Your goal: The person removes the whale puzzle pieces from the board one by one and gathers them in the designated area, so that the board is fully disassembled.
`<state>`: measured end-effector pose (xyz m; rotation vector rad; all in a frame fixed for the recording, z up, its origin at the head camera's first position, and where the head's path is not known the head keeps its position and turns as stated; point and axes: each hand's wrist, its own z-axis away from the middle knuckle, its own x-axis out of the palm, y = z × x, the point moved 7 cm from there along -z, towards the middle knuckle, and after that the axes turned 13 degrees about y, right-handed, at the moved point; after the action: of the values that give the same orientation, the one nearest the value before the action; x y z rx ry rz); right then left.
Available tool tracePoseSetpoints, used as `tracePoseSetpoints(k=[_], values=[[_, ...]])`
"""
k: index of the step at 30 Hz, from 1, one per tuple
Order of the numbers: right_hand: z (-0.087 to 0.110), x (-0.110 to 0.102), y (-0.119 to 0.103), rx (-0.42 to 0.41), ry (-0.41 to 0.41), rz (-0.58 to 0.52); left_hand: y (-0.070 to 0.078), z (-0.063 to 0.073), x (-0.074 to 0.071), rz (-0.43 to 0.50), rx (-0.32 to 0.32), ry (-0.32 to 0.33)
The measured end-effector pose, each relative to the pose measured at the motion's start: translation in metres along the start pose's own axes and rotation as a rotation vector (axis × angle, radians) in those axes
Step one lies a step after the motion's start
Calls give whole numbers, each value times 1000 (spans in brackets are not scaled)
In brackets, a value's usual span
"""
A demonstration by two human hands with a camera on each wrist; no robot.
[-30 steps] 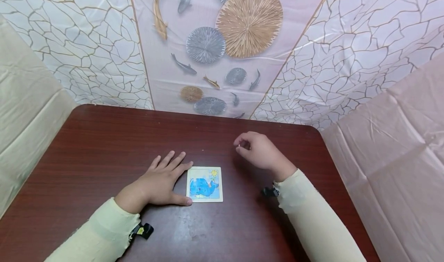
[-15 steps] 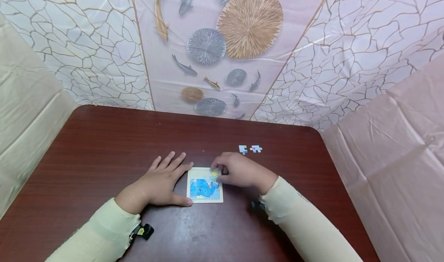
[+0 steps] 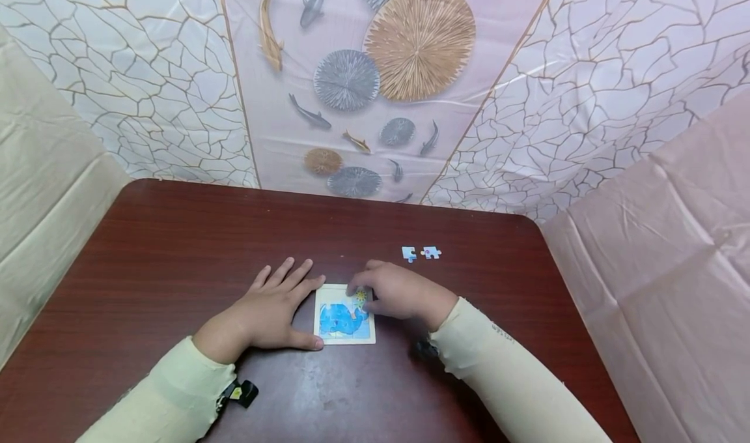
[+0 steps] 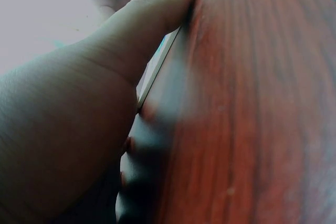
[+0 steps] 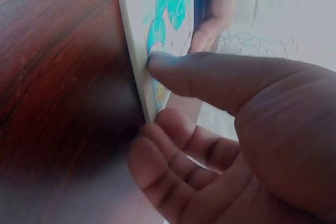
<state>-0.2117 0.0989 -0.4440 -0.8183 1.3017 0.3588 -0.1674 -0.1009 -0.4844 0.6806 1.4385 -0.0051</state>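
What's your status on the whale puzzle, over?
Left hand flat on table, thumb bracing puzzle board. Right hand fingering the sun piece. Two loose pieces lie apart; nothing obstructing.

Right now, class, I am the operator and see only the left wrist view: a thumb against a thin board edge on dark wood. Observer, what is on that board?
Observer: The puzzle board shows a blue whale and lies flat on the table.
Operator: Where is the other hand?
Observer: The right hand is over the board's far right corner, its fingertips at a small sun. I cannot tell whether it pinches a piece.
Operator: Any loose pieces?
Observer: Two puzzle pieces lie side by side beyond the right hand, apart from the board.
Operator: And my hand overall?
Observer: The left hand lies flat beside the board's left edge, fingers spread.
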Motion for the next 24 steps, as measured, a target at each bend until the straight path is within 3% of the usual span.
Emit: tracePoseSetpoints(k=[12, 24], values=[[-8, -2, -8, 85, -56, 124, 0, 0, 0, 2, 0, -2], [-14, -5, -12, 34, -87, 143, 0, 0, 0, -10, 6, 3]])
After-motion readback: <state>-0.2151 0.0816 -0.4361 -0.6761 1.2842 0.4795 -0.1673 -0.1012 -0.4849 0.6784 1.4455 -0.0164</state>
